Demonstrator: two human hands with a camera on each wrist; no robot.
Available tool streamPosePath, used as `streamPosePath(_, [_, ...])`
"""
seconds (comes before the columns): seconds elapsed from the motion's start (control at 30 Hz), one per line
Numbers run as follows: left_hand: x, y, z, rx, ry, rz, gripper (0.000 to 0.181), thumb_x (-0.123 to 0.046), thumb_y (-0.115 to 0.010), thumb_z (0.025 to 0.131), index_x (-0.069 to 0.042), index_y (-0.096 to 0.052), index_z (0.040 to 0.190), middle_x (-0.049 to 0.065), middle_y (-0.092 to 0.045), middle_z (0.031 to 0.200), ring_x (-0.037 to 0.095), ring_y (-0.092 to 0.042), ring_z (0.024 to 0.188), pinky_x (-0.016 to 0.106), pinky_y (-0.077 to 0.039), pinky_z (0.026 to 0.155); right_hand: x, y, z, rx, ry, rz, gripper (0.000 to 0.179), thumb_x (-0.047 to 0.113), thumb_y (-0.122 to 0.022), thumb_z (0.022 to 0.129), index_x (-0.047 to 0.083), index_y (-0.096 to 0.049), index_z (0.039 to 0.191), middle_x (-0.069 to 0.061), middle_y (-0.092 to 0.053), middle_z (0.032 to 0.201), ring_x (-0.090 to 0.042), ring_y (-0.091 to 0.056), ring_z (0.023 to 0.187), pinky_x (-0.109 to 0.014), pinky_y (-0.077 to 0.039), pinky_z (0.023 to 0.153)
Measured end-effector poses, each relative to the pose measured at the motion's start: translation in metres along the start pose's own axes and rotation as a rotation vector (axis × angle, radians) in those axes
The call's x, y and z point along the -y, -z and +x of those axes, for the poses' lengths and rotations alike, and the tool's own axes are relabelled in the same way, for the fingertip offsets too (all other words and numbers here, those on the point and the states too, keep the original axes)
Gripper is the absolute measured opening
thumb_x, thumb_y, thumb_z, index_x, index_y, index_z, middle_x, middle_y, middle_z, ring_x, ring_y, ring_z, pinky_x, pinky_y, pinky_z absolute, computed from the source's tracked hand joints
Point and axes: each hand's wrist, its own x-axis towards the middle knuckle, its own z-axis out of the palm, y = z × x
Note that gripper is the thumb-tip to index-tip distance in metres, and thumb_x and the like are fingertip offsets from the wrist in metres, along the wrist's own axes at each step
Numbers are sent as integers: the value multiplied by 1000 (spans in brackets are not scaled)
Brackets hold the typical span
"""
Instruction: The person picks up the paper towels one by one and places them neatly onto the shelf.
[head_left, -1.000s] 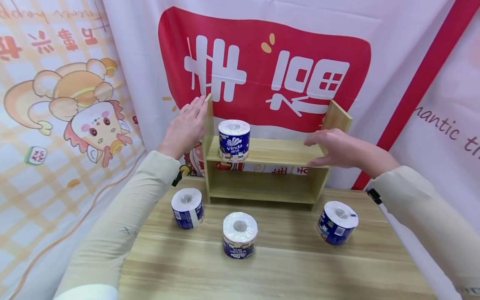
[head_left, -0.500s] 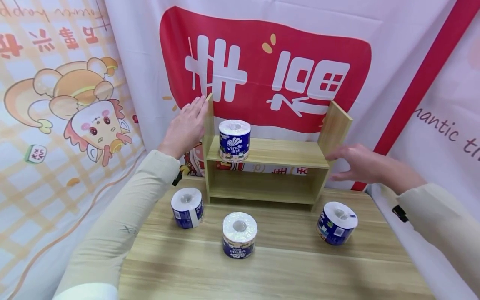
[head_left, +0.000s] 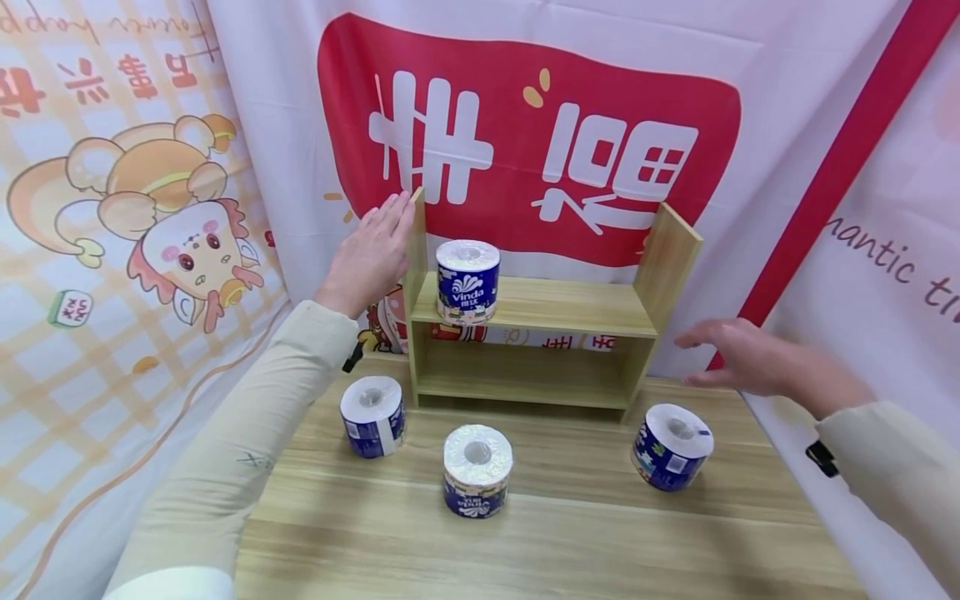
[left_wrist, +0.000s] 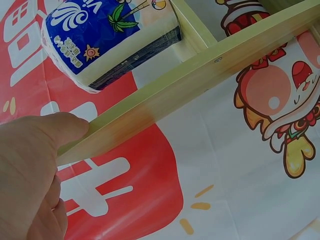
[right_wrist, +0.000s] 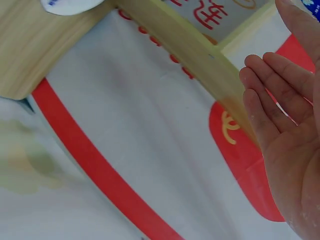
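A small two-tier wooden shelf stands at the back of the table. My left hand holds its left side panel near the top; in the left wrist view the thumb lies against the panel's edge. A blue-and-white toilet paper roll stands upright on the upper board, towards the left. To the right of the shelf, my right hand hangs in the air with fingers apart, holding nothing. Below it, another toilet paper roll stands on the table.
Two more toilet paper rolls stand on the table: a left roll by the shelf's left foot and a middle roll in front. A printed cloth hangs behind the shelf, and other printed cloths hang at both sides.
My right hand has moved from in front of the shelf's upper board out to the right and down, past the right panel. The left hand, shelf and rolls have stayed in place.
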Motion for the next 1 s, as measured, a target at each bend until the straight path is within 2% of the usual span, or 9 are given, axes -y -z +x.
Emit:
streamPosePath(0.2, [0, 0, -1, 3, 2, 1, 75, -14, -57, 106, 4, -16, 167, 22, -19, 176, 38, -19, 165, 51, -24, 133, -11, -20, -5, 18, 18, -4, 54, 33, -88, 86, 6, -72, 131, -16, -74, 130, -43, -70, 122, -52, -65, 92])
streamPosePath(0.47, [0, 1, -2, -1, 0, 12, 77, -15, -59, 106, 3, -17, 167, 22, -21, 176, 38, -20, 164, 51, -25, 132, -20, -49, -12, 70, 13, 37, 62, 46, -85, 87, 3, -70, 131, -18, -74, 129, -42, -70, 120, -55, -63, 94])
streamPosePath(0.7, [-1, 1, -1, -2, -3, 19, 79, -15, -61, 105, 3, -17, 167, 22, -21, 176, 37, -21, 164, 50, -26, 132, -27, -70, -19, 81, 12, 61, 59, 42, -86, 87, 1, -71, 128, -18, -75, 127, -42, -70, 118, -58, -62, 95])
streamPosePath(0.87, [-1, 1, -2, -3, -3, 31, 81, -16, -63, 104, 1, -16, 167, 20, -21, 176, 37, -20, 165, 48, -26, 132, -32, -87, -23, 70, 56, 67, 54, 35, -88, 85, -2, -73, 123, -16, -76, 120, -40, -72, 112, -58, -62, 92])
streamPosePath(1.0, [-1, 2, -2, -2, -6, 29, 80, -16, -63, 104, 3, -17, 167, 22, -20, 176, 37, -20, 165, 50, -26, 132, -38, -101, -25, 28, 118, 45, 50, 33, -89, 84, -1, -76, 118, -13, -78, 115, -36, -73, 108, -54, -63, 90])
